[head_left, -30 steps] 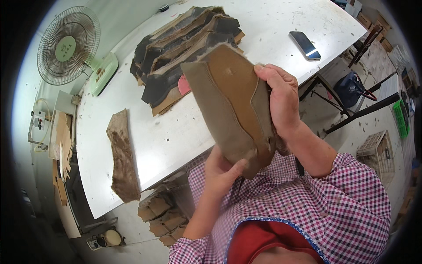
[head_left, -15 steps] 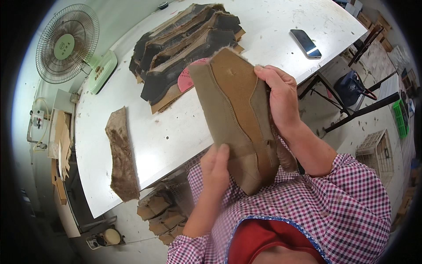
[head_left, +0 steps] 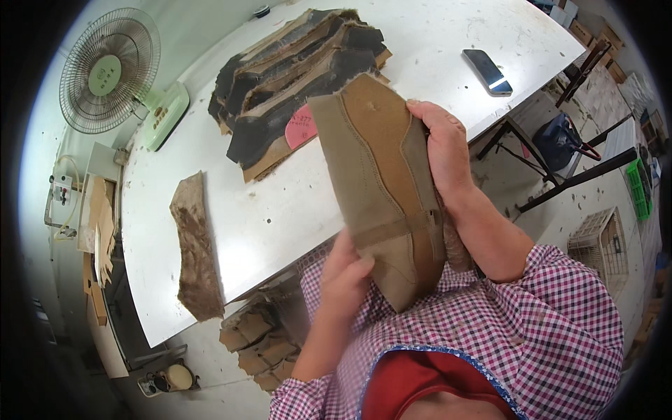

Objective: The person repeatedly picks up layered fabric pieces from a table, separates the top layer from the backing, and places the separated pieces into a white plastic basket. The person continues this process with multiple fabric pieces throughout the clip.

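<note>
Before my chest I hold a boot upper [head_left: 381, 133], olive-brown with a lighter brown wavy panel down its middle, stitched seams and a strip across its lower part. Fuzzy fibres show along its top edge. My right hand [head_left: 448, 150] grips its upper right edge, thumb on the front; the other fingers are mostly behind it. At its lower left edge, my left hand [head_left: 343, 276] is closed on the material, its fingers partly blurred and partly hidden. A brown furry strip [head_left: 196, 245] lies on the white table [head_left: 273, 210] to the left.
Stacked dark and tan cut pieces [head_left: 294, 91] lie at the far side, with a pink rounded card [head_left: 301, 127] on them. A phone [head_left: 486, 71] rests at the right. Behind the table's left edge stands a fan [head_left: 108, 73]. Several tan pieces [head_left: 259, 339] sit below the table edge.
The boot upper has turned slightly and shifted a little right, uncovering more of the pink card. My left hand has slid slightly down along its lower left edge.
</note>
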Tool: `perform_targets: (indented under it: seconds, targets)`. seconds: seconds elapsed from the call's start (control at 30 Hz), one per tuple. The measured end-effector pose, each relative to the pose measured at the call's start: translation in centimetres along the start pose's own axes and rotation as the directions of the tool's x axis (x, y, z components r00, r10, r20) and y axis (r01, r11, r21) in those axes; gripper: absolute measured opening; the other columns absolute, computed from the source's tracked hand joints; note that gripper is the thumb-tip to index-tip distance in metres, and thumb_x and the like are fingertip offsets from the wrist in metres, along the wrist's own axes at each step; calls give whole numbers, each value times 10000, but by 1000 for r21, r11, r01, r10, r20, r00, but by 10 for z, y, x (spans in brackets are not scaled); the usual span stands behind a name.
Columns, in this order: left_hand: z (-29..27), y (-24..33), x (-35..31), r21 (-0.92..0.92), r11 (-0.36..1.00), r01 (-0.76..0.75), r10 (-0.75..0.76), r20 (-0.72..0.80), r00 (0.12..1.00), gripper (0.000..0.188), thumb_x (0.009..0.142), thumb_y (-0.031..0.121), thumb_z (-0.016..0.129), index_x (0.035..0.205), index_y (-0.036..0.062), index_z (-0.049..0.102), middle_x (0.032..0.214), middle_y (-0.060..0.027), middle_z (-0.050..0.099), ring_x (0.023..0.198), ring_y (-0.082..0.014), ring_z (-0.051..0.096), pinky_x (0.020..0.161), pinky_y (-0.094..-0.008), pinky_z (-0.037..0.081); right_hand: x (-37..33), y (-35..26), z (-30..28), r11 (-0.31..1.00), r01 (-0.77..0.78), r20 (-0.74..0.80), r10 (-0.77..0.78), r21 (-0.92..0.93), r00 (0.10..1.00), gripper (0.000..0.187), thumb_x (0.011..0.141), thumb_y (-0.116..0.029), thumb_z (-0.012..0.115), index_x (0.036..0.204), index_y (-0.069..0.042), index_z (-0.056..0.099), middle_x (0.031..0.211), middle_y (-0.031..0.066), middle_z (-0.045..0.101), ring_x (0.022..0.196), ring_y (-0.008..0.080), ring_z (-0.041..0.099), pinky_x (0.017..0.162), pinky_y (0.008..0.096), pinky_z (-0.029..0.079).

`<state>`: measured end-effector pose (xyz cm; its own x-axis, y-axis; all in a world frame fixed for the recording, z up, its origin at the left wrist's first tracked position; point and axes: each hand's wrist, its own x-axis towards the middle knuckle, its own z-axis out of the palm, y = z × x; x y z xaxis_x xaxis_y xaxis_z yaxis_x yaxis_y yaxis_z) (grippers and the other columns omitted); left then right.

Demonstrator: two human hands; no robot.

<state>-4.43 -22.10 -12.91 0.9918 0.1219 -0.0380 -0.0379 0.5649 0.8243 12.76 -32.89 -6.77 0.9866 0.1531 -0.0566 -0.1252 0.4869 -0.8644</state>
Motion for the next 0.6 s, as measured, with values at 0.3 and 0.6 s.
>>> perform_targets:
  seconds: [0.3, 0.6]
  targets:
    - [-7, -5, -20, 220, 888, 405, -426, 58, 903, 574, 825, 152, 730, 1325, -15, 501, 1214, -104, 593, 1112, -207, 565, 935, -330, 453, 28, 18, 8, 981, 28, 168, 5, -194, 986, 342, 946, -271, 481, 945, 14, 671, 928, 84, 654, 841, 117, 567, 752, 271, 457]
    - [9, 36, -29, 52, 978, 201, -189, -174, 966, 557, 839, 60, 647, 1356, -12, 451, 1284, -114, 546, 1199, -228, 522, 1027, -348, 411, -31, -1, -25, 723, -469, 391, 678, -507, 623, 619, 1008, -498, 416, 1311, 33, 514, 1252, 174, 595, 1152, 207, 566, 1009, 353, 434]
